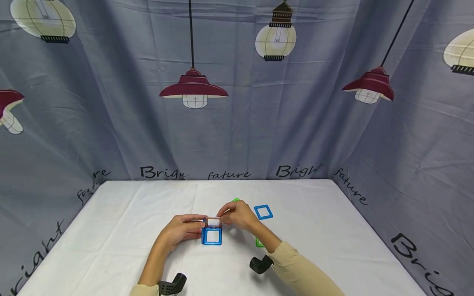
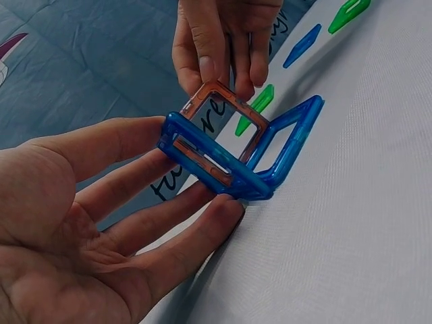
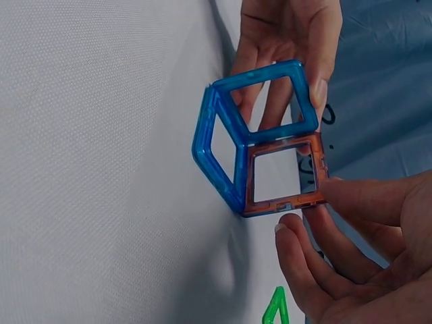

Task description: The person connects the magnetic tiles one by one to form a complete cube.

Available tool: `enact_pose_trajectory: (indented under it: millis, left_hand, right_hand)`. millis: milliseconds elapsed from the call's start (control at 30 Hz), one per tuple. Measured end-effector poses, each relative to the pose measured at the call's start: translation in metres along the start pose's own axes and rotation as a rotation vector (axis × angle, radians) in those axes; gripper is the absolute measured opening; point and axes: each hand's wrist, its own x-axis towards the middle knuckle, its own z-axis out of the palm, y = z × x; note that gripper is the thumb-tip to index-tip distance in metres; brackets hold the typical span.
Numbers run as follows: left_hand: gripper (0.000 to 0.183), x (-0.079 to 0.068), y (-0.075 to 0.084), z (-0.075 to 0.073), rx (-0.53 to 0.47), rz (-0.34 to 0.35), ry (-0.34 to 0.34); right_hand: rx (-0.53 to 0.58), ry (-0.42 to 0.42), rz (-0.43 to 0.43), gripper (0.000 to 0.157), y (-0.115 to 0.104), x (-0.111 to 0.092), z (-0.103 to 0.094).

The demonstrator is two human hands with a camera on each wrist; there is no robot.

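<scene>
Three square magnetic tiles are joined edge to edge in a corner shape. One blue magnetic tile (image 1: 212, 243) lies toward the near side. The orange magnetic tile (image 3: 287, 205) stands up from its far edge. A second blue magnetic tile (image 3: 256, 75) stands on the left side, meeting the orange one at a corner. My left hand (image 1: 179, 231) holds this left blue tile between thumb and fingers. With thumb and fingertips, my right hand (image 1: 240, 216) pinches the orange tile at its right edge.
On the white-covered table (image 1: 148, 205), a loose blue tile (image 1: 261, 206) lies to the right. One green tile (image 1: 235, 200) shows behind my right hand, another green tile (image 1: 259, 243) partly under the right forearm. A grey printed curtain (image 1: 237, 135) rises behind the table.
</scene>
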Motion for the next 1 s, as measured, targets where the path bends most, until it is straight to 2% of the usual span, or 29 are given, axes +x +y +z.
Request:
enact_pose_trajectory:
  millis: [167, 367, 633, 1000]
  left_hand:
    - [0.046, -0.002, 0.001, 0.0, 0.006, -0.004, 0.02]
    - [0.047, -0.001, 0.001, 0.0, 0.001, -0.01, 0.012]
    - [0.047, 0.0, 0.002, -0.001, -0.009, -0.011, 0.01]
    - [0.047, 0.001, 0.0, -0.002, -0.005, -0.005, 0.0]
  right_hand:
    - [0.011, -0.007, 0.002, 0.015, 0.0, 0.0, 0.0]
    - [-0.013, 0.006, -0.032, 0.021, 0.001, 0.0, -0.008]
    - [-0.08, 0.113, -0.03, 0.035, 0.003, 0.002, -0.025]
    - [-0.142, 0.251, -0.006, 0.044, 0.017, 0.015, -0.04]
